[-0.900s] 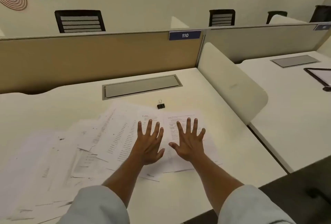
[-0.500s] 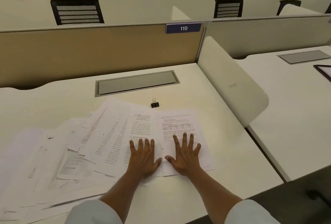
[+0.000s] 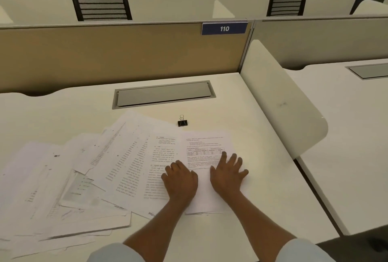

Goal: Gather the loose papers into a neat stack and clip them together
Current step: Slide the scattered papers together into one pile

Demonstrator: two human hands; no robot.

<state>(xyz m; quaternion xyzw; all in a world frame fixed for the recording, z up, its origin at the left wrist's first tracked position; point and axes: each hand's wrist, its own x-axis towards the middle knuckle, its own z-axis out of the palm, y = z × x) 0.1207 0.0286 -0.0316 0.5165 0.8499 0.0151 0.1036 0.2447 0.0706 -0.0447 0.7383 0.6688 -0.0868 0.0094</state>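
Observation:
Loose printed papers (image 3: 88, 180) lie spread in an untidy fan across the left and middle of the white desk (image 3: 262, 157). At the fan's right end is a sheet with a small table printed on it (image 3: 204, 150). My right hand (image 3: 227, 174) rests flat on this sheet, fingers slightly apart. My left hand (image 3: 180, 180) lies palm down at that sheet's left edge, on the neighbouring text page, with its fingers curled under. A black binder clip (image 3: 182, 121) stands alone on the desk just beyond the papers, untouched.
A grey cable hatch (image 3: 163, 96) is set into the desk behind the clip. A tan partition (image 3: 105, 52) with a "110" label closes the back. A white curved divider (image 3: 281, 102) bounds the right side, with another desk beyond it.
Both hands have slid back toward me over the papers. My left fingers have curled in, and my right hand has shifted to the right on the table sheet.

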